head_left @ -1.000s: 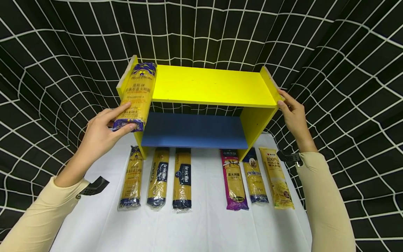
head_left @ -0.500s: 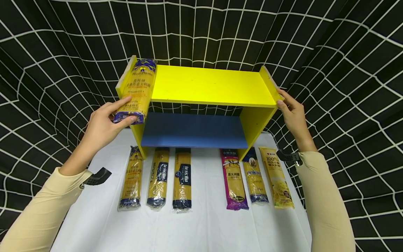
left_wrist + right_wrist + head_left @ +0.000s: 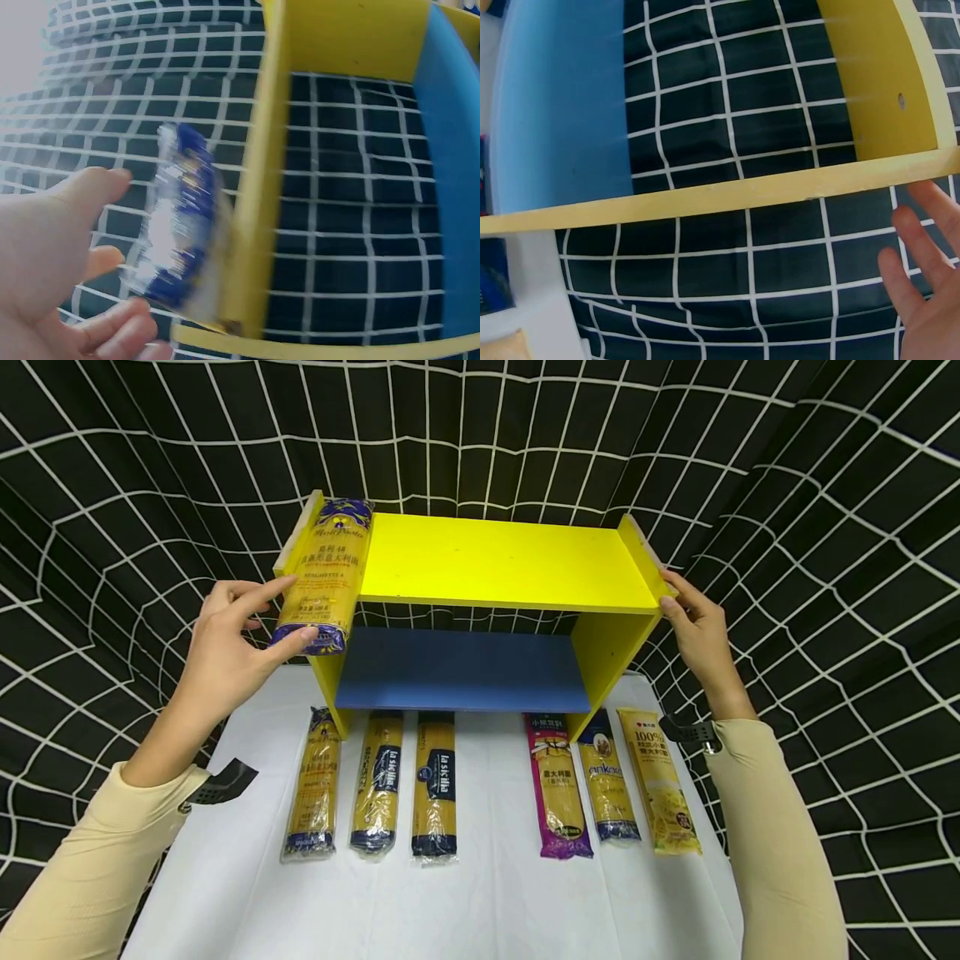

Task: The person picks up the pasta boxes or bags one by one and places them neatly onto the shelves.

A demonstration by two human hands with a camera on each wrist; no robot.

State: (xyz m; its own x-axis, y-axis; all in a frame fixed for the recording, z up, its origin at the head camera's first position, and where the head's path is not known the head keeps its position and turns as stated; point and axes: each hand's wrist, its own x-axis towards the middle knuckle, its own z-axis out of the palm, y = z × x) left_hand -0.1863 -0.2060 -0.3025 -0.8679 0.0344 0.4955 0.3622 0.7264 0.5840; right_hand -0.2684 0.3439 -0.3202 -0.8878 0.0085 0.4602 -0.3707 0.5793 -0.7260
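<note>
A yellow-and-blue spaghetti pack [image 3: 326,572] lies on the yellow top board at its left end, beside the left side panel. My left hand [image 3: 225,643] is at the pack's near end with fingers spread and thumb close to the purple wrapper. In the left wrist view, a gap shows between this hand [image 3: 67,255] and the blurred end of the pack [image 3: 180,225]. My right hand [image 3: 701,631] holds the front corner of the shelf's right side panel [image 3: 645,564] between thumb and forefinger. Its other fingers extend along the panel's outer side in the right wrist view.
The shelf has a blue lower board [image 3: 461,670]. On the white tablecloth [image 3: 487,902] before it lie more pasta packs: a Moli pack [image 3: 313,785], two la sicilia packs [image 3: 435,789], a magenta pack [image 3: 558,789], an ankara pack [image 3: 609,785] and a pale yellow pack [image 3: 660,785].
The spaghetti pack has slid a little farther back on the top board. My left hand's fingers have loosened and drawn off to the left. The right hand stays put.
</note>
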